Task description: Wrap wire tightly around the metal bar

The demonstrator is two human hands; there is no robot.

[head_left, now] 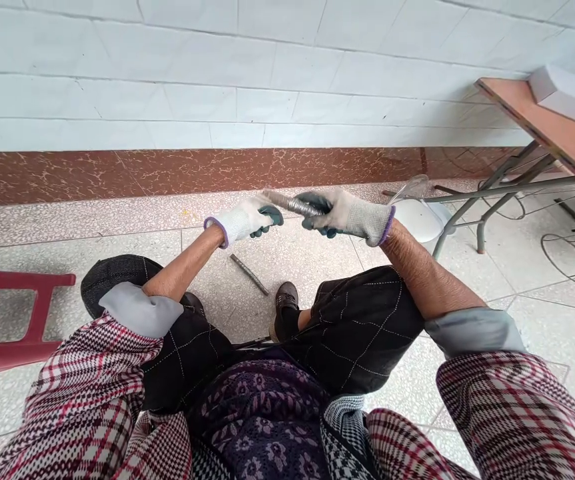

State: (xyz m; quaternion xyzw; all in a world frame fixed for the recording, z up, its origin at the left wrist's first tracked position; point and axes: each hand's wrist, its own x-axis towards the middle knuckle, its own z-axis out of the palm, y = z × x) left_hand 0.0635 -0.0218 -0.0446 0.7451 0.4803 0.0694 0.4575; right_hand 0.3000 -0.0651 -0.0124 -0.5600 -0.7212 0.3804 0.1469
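My right hand [330, 212], in a white knit glove with a dark green coating, is closed around a silvery, ribbed, rod-shaped piece like a coil of metal wire [291, 202]. The piece slants up to the left, and its far end is blurred just above my left hand [257, 217]. That hand wears a matching glove, its fingers curled closed; whatever is inside them is hidden. On the floor between my feet lies a thin, dark grey, textured stick-like piece [248, 274].
A red plastic stool [37, 313] stands at the left. To the right is a folding table [527, 100] with a white box [570, 97] on top. Under it are a pale round dish-like thing [420, 219] and loops of wire [570, 270]. A tiled wall [247, 67] rises ahead.
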